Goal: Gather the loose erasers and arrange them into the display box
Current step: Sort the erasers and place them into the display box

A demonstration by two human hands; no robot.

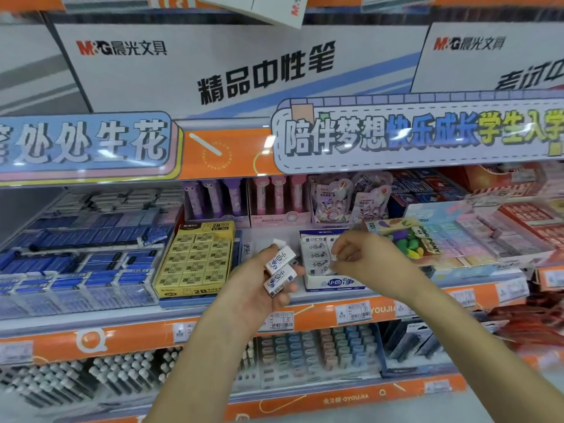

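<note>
Erasers stacked in left grip — beside display box

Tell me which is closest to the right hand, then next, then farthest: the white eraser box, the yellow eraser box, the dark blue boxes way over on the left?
From the right hand:
1. White eraser box, right beneath it.
2. Yellow eraser box, further left.
3. Dark blue boxes, far left.

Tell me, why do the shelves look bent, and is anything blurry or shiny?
Head view: the wide lens bows the shelf edge. Glare streaks the orange banner. The right hand at the display box is slightly motion-blurred, and the far right edge smears. The erasers in the left hand stay readable.
</note>
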